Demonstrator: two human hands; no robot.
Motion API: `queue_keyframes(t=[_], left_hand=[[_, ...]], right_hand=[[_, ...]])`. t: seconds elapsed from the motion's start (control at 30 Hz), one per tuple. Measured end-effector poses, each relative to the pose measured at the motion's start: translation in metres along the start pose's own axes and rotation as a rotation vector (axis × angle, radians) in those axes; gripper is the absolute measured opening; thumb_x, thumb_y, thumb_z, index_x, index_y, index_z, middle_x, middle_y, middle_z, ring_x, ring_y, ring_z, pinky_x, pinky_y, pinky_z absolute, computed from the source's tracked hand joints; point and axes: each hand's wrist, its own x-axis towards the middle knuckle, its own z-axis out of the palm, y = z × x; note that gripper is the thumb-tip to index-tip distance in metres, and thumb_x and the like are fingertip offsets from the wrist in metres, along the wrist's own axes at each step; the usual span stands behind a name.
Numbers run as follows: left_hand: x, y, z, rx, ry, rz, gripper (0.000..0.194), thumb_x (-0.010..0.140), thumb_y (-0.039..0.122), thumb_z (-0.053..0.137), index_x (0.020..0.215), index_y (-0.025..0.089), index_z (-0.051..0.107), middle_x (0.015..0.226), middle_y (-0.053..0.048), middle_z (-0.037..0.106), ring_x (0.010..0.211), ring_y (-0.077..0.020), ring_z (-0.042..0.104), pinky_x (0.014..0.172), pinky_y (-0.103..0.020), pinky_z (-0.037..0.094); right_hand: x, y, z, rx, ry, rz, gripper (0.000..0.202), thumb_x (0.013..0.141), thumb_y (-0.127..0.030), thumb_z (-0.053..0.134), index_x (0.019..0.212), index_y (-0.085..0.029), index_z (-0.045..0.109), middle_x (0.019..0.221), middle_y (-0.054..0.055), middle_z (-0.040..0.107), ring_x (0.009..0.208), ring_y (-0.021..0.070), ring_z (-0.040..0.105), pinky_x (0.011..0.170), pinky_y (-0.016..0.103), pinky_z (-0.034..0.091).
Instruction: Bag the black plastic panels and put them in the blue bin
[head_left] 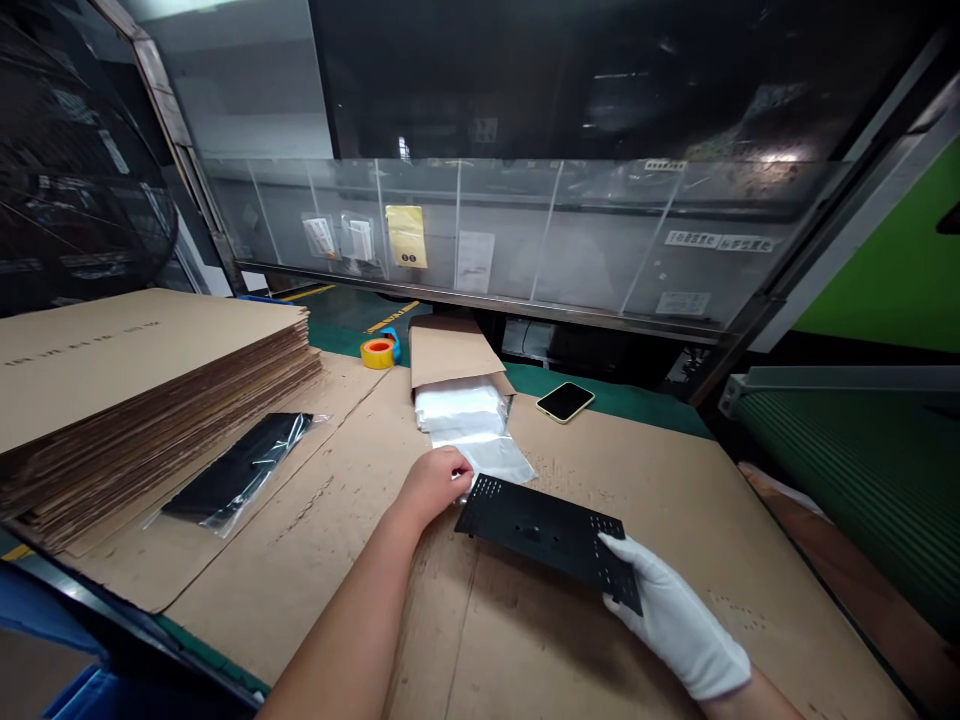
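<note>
My right hand (667, 610), in a white glove, grips a black perforated metal plate (544, 530) by its right end, thumb on top and fingers beneath. The plate is held tilted above the cardboard-covered table, with rows of small slots at both ends. My bare left hand (436, 487) is closed in a pinch on the near edge of a clear plastic bag (487, 455), just beside the plate's left corner. The fingertips are partly hidden. Behind that bag, a stack of clear bags (461, 403) sticks out of an open cardboard box (454, 350).
To the left lies a bagged black plate (240, 465), beside a tall stack of flat cardboard (150, 370). A yellow tape roll (377, 352) and a phone (565, 402) are at the back. A green ribbed conveyor (885, 480) runs along the right.
</note>
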Motion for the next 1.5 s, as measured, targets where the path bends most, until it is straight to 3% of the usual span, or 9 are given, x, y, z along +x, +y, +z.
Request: queue_keyframes(t=[0.2, 0.47, 0.7, 0.9, 1.17, 1.27, 1.33, 1.43, 1.5], left_hand=[[-0.003, 0.002, -0.003, -0.015, -0.01, -0.002, 0.016, 0.078, 0.015, 0.054, 0.071, 0.018, 0.067, 0.08, -0.001, 0.066, 0.076, -0.0147, 0.059, 0.069, -0.023, 0.043], [-0.004, -0.001, -0.002, 0.007, -0.006, 0.002, 0.017, 0.079, 0.018, 0.054, 0.073, 0.019, 0.07, 0.08, -0.002, 0.066, 0.075, -0.0157, 0.059, 0.067, -0.024, 0.043], [-0.007, 0.007, -0.007, 0.014, 0.04, 0.006, 0.016, 0.079, 0.016, 0.054, 0.073, 0.018, 0.068, 0.08, -0.002, 0.066, 0.075, -0.0151, 0.059, 0.064, -0.023, 0.042], [-0.006, 0.017, -0.004, 0.062, 0.049, 0.084, 0.015, 0.078, 0.014, 0.054, 0.073, 0.019, 0.068, 0.078, -0.001, 0.066, 0.074, -0.0153, 0.059, 0.065, -0.025, 0.04], [-0.008, 0.043, 0.009, 0.167, -0.007, 0.202, 0.012, 0.081, 0.017, 0.056, 0.074, 0.019, 0.066, 0.081, -0.001, 0.067, 0.079, -0.0169, 0.06, 0.073, -0.032, 0.036], [-0.013, 0.059, 0.018, 0.198, -0.047, 0.303, 0.012, 0.083, 0.02, 0.056, 0.076, 0.018, 0.066, 0.082, -0.003, 0.067, 0.081, -0.0179, 0.06, 0.074, -0.034, 0.036], [-0.017, 0.069, 0.021, 0.188, -0.082, 0.37, 0.011, 0.081, 0.021, 0.057, 0.075, 0.018, 0.065, 0.079, -0.003, 0.067, 0.079, -0.0178, 0.06, 0.073, -0.033, 0.036], [-0.02, 0.076, 0.011, 0.107, -0.079, 0.416, 0.008, 0.079, 0.022, 0.06, 0.075, 0.019, 0.066, 0.078, -0.002, 0.067, 0.077, -0.0171, 0.06, 0.075, -0.034, 0.038], [-0.019, 0.073, -0.006, 0.054, 0.05, 0.383, 0.012, 0.084, 0.027, 0.058, 0.087, 0.021, 0.068, 0.088, -0.004, 0.068, 0.084, -0.0179, 0.06, 0.08, -0.035, 0.04]], right_hand=[[0.001, -0.002, 0.004, -0.014, 0.091, 0.102, 0.037, 0.053, -0.024, 0.08, 0.088, -0.023, 0.07, 0.098, 0.006, 0.073, 0.098, 0.0286, 0.065, 0.079, 0.036, 0.057], [0.03, 0.013, 0.007, 0.397, 0.12, 0.305, 0.022, 0.072, -0.031, 0.074, 0.093, -0.027, 0.068, 0.092, -0.002, 0.073, 0.075, 0.0142, 0.067, 0.058, 0.021, 0.056], [0.031, 0.008, 0.025, 0.496, -0.074, 0.186, 0.035, 0.08, -0.027, 0.071, 0.113, -0.028, 0.063, 0.114, 0.001, 0.069, 0.102, 0.0189, 0.066, 0.083, 0.029, 0.058], [0.028, 0.018, 0.041, 0.529, -0.184, 0.195, 0.032, 0.082, -0.024, 0.069, 0.113, -0.025, 0.063, 0.117, 0.002, 0.067, 0.106, 0.0187, 0.065, 0.096, 0.032, 0.052], [0.052, 0.017, 0.071, 0.543, -0.278, 0.187, 0.031, 0.074, -0.027, 0.074, 0.104, -0.022, 0.065, 0.111, 0.003, 0.069, 0.111, 0.0194, 0.062, 0.099, 0.032, 0.049], [0.071, 0.017, 0.078, 0.396, -0.281, 0.094, 0.034, 0.065, -0.032, 0.08, 0.095, -0.022, 0.066, 0.097, 0.001, 0.071, 0.103, 0.0203, 0.065, 0.095, 0.034, 0.05], [0.082, 0.017, 0.08, 0.288, -0.272, 0.005, 0.029, 0.066, -0.036, 0.079, 0.088, -0.021, 0.066, 0.091, 0.002, 0.071, 0.098, 0.0209, 0.066, 0.093, 0.037, 0.051], [0.089, 0.014, 0.078, 0.209, -0.27, -0.037, 0.023, 0.081, -0.04, 0.067, 0.092, -0.02, 0.067, 0.101, 0.005, 0.07, 0.098, 0.0207, 0.065, 0.09, 0.039, 0.052], [0.085, 0.011, 0.076, 0.182, -0.281, -0.023, 0.031, 0.08, -0.043, 0.067, 0.103, -0.022, 0.066, 0.106, 0.005, 0.069, 0.099, 0.0241, 0.065, 0.088, 0.042, 0.053]])
